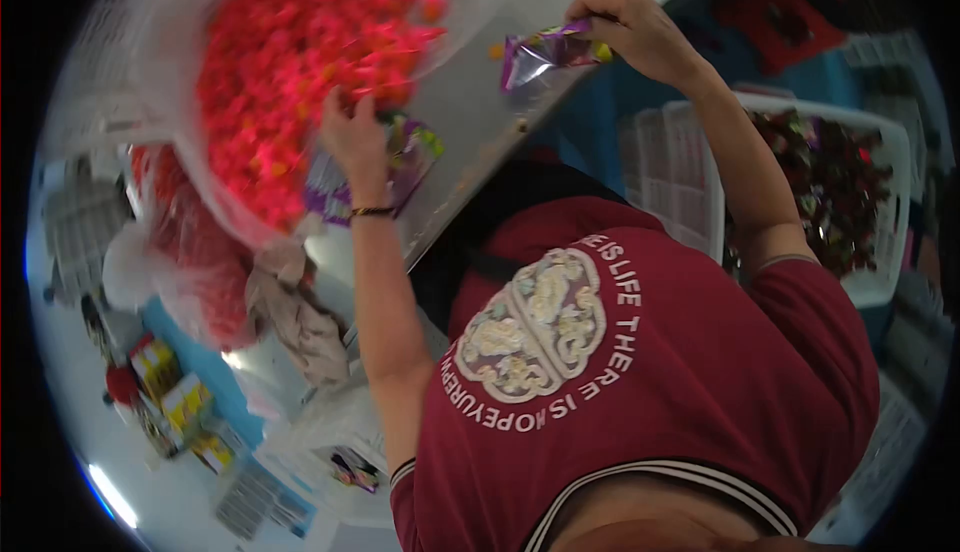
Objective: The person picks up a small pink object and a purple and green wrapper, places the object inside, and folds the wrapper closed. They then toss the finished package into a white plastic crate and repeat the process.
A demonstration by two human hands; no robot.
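Note:
My right hand (640, 37) pinches a small purple and silver plastic packet (540, 57) by one end, above the pale metal table (470, 92). A small orange piece shows at the packet's far end. My left hand (355, 147) is at the near edge of a big heap of bright pink-red pieces (310, 62), with its fingertips apart; the heap is too blurred to make out single pieces. More purple packets (415, 147) lie on the table under and beside this hand. A clear plastic sheet (180, 82) lines the heap's edge.
A white crate (895, 202) of dark wrapped pieces stands at my right, near a red container (775, 17). To the left are a bag of red pieces (205, 282), a beige cloth (300, 317) and yellow boxes (185, 402). The table edge runs close to my body.

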